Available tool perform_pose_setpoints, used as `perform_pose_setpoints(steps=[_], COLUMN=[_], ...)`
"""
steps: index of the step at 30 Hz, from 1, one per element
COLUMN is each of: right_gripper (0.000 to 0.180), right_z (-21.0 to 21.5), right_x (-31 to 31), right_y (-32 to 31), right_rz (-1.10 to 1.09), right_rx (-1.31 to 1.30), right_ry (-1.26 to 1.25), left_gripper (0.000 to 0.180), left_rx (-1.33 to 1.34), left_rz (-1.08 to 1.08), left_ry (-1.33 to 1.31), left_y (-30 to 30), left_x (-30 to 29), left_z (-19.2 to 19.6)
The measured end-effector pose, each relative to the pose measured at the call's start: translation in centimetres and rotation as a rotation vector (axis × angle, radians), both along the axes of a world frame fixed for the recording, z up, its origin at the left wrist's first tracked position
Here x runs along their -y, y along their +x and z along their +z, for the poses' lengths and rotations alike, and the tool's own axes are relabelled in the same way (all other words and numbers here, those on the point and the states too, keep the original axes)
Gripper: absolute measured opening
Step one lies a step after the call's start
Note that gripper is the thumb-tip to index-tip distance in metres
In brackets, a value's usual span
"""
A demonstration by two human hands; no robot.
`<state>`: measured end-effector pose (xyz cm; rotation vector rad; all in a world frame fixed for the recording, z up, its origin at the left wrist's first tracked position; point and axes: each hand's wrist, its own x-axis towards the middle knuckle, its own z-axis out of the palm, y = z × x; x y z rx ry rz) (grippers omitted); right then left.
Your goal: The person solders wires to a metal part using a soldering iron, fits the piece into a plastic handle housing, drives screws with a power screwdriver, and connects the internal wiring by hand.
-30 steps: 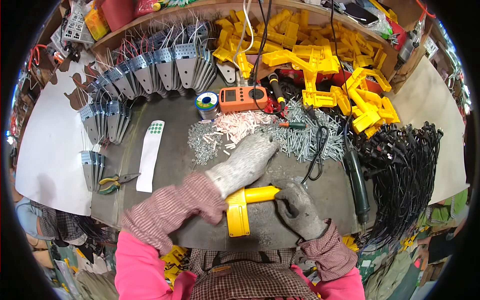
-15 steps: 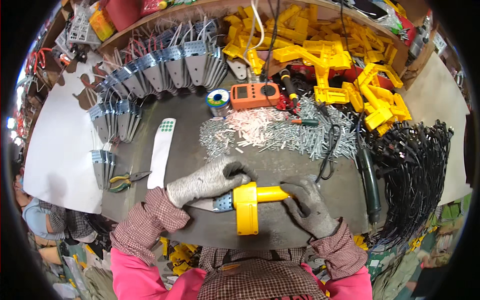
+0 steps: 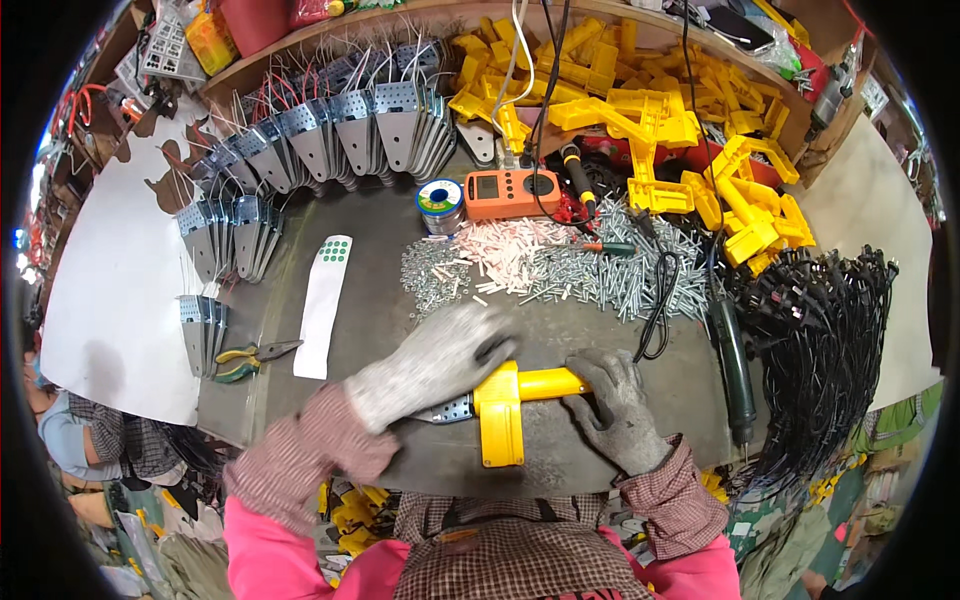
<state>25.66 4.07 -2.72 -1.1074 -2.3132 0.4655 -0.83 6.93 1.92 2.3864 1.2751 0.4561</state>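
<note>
At the tabletop's (image 3: 380, 235) near side, here's the yellow housing (image 3: 501, 432), its handle (image 3: 548, 384) running out rightward! The right hand (image 3: 620, 412) curls round that handle's tip; the left hand (image 3: 435, 365), blurred, sits at the housing's left end over a metal plate (image 3: 457, 408), grip impossible to tell. Beyond the housing, pale tubes (image 3: 510, 255); farther still, an orange meter (image 3: 511, 194).

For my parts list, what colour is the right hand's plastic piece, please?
The plastic piece is yellow, clearest in the head view.

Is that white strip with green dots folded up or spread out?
Spread out: the white strip lies long on the table, no fold showing.
</note>
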Motion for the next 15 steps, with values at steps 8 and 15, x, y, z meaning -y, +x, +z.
perform_pose_setpoints(steps=[8, 15], right_gripper=[0.02, 0.023], right_z=[1.5, -0.7], right_x=[-1.7, -7.5], right_y=[4.5, 8.7], right_rz=[-0.297, -0.448], right_rx=[-0.248, 0.174], right_ry=[0.081, -0.067], left_gripper=[0.025, 0.033], left_rx=[-0.179, 0.067], left_rz=[0.254, 0.198], left_ry=[-0.002, -0.096], left_y=[4.3, 4.0], left_x=[-7.6, -5.8], left_z=[-4.1, -1.2])
